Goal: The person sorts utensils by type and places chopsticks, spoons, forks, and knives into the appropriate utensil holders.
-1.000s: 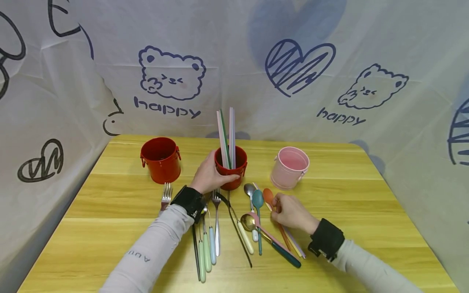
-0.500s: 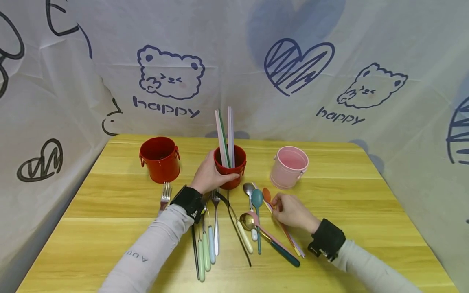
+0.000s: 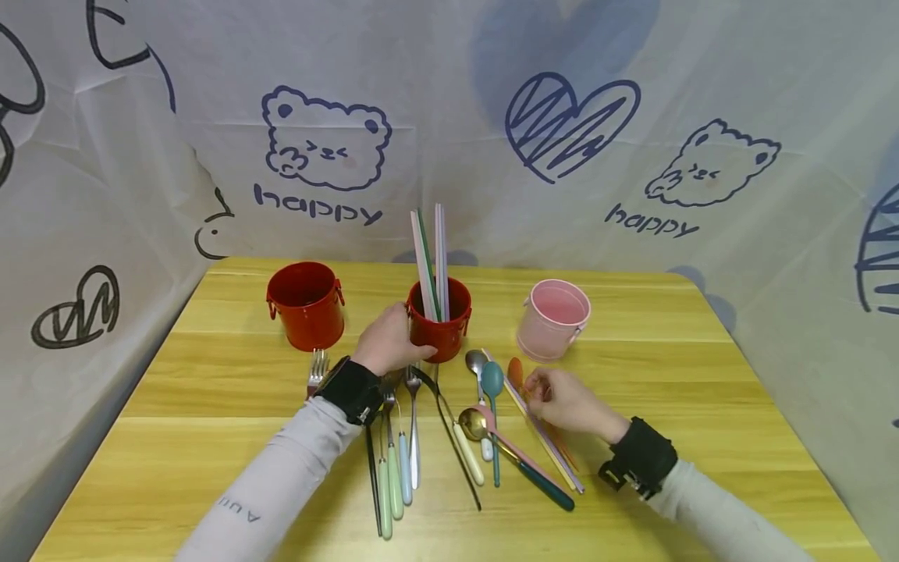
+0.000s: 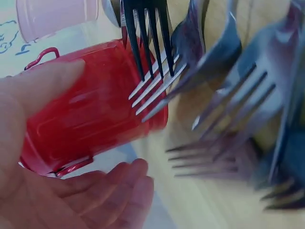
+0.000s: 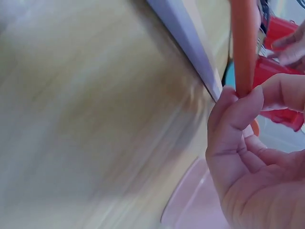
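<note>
My left hand [image 3: 386,342] is beside the middle red bucket [image 3: 449,337], its thumb and fingers spread apart around the side in the left wrist view. Pale pink, green and lilac chopsticks [image 3: 442,261] stand upright in that bucket. To the right, my right hand [image 3: 570,402] pinches an orange spoon [image 3: 516,373] between thumb and fingers; its orange handle [image 5: 244,43] shows in the right wrist view. Lilac and yellow chopsticks [image 3: 546,443] lie on the table just left of this hand. A teal spoon [image 3: 494,380] and a gold spoon [image 3: 474,423] lie nearby.
Another red bucket [image 3: 310,316] stands at the back left and a pink bucket [image 3: 551,328] at the back right. Several forks [image 4: 155,36] lie below my left hand, with green and blue handles [image 3: 405,468]. A white printed cloth hangs behind the wooden table [image 3: 660,375].
My left hand has loosened from the middle red bucket and drawn slightly left. The right hand has shifted a little right with the orange spoon, whose handle has swung rightward off the chopsticks.
</note>
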The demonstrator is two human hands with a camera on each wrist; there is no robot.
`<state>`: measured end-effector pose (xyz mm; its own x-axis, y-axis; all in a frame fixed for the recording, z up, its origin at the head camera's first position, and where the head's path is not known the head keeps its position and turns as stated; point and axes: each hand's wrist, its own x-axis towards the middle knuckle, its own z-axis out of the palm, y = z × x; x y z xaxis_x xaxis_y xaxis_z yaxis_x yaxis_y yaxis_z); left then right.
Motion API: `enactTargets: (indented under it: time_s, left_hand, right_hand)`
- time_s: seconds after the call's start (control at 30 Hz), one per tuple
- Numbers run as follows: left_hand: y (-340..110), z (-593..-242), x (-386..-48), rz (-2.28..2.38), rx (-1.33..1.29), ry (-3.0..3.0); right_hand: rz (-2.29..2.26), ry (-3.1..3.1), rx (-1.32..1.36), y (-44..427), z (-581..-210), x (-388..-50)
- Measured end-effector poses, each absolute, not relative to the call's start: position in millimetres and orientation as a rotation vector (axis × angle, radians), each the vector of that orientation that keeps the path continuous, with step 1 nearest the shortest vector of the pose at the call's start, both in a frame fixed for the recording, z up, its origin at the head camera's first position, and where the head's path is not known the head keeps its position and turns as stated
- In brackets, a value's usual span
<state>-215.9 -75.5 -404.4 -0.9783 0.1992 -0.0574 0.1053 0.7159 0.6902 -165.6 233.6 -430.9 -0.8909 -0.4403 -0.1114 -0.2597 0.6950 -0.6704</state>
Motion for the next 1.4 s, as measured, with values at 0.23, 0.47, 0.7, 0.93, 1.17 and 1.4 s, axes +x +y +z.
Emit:
enactTargets:
  time_s: [0.23, 0.47, 0.7, 0.93, 1.17, 1.4]
  left_hand:
    - [-75, -392, -208, 0.718, 0.196, 2.885]
    - [-56, -382, -200, 0.74, 0.435, 2.724]
    - [-27, -381, -205, 0.873, 0.637, 2.648]
    - [5, -387, -213, 1.034, 0.677, 2.651]
    - [33, -396, -221, 1.178, 0.653, 2.678]
    - [52, -403, -228, 1.243, 0.638, 2.727]
  right_hand:
    - [-1.068, 2.661, -0.645, 244, -421, -170]
    - [-1.165, 2.717, -0.736, 248, -404, -174]
    - [-1.313, 2.821, -0.671, 252, -382, -184]
    - [-1.496, 2.953, -0.577, 258, -355, -197]
    - [-1.868, 2.993, -0.529, 262, -329, -215]
    - [-2.133, 3.032, -0.427, 268, -326, -228]
